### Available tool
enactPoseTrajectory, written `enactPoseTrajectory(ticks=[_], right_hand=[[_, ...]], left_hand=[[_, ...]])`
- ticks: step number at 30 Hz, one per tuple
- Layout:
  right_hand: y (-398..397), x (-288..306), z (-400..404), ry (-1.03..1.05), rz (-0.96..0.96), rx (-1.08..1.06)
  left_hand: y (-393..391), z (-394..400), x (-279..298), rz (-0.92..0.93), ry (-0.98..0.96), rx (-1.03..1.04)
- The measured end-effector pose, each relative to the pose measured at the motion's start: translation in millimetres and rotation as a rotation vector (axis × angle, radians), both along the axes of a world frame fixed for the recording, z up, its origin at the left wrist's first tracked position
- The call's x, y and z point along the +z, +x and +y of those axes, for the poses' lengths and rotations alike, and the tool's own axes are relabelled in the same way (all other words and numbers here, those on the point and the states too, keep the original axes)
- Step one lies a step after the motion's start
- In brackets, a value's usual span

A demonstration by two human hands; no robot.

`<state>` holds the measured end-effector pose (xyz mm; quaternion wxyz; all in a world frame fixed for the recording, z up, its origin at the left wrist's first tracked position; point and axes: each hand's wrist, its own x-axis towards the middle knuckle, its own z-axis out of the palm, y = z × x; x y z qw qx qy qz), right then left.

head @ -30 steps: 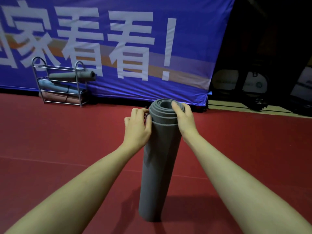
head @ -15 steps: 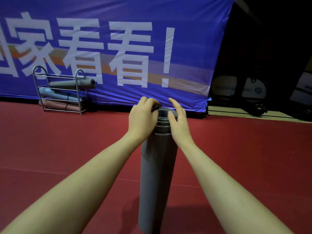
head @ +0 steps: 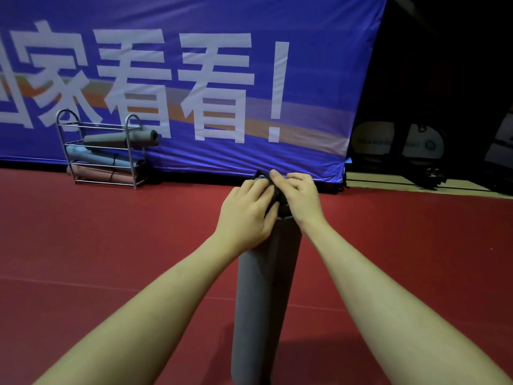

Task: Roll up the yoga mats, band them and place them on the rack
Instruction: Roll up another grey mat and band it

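The head view looks down along two bare forearms to a rolled grey yoga mat (head: 263,301) standing upright on a red floor (head: 111,245), in the middle of the view. Both hands meet at its top end. The left hand (head: 247,215) curls its fingers over the rim, and the right hand (head: 301,201) does the same from the other side; together they pinch a dark band (head: 262,176) at the mat's top edge. Well apart, back left, a metal rack (head: 101,151) holds three rolled mats (head: 122,138) on its shelves, against a blue banner (head: 305,79) with large white characters.
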<state>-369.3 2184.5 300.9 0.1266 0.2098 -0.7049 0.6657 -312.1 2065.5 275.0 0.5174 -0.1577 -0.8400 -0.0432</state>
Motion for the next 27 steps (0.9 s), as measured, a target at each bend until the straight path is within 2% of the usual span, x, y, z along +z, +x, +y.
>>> enactPoseTrajectory(ticks=[4,6,9,13,15,17,20,22,27], right_hand=[[-6.1,-1.5,1.7,-0.092,-0.036,-0.033],[-10.2,-4.3,1.8,-0.117,-0.025,-0.079],[-11.8,-6.3,-1.4,-0.088,0.010,-0.097],[-14.9,-9.8,-3.6,-0.072,0.035,-0.060],[-18.6,-11.8,-1.5,-0.090,0.020,-0.043],[-20.8,-11.9,1.8,-0.105,0.005,-0.023],[-20.0,-11.6,2.7,-0.148,-0.023,0.006],[-19.9,-12.2,1.4,-0.178,-0.033,0.010],[-20.8,-14.0,0.0,-0.211,-0.025,0.009]], left_hand=[[0.4,-5.1,4.5,-0.132,0.066,-0.133],[-2.8,-8.2,9.1,-0.183,0.177,-0.171],[-12.3,-10.8,20.8,-0.208,0.409,-0.225],[-16.8,-10.9,34.6,-0.267,0.835,-0.201],[-22.6,-16.3,31.2,-0.333,0.874,-0.055],[-29.9,-24.5,24.6,-0.486,0.891,0.089],[-34.0,-30.4,18.7,-0.702,1.013,0.096],[-34.9,-30.5,15.1,-0.743,1.020,0.056],[-33.9,-29.8,13.5,-0.710,1.178,0.009]])
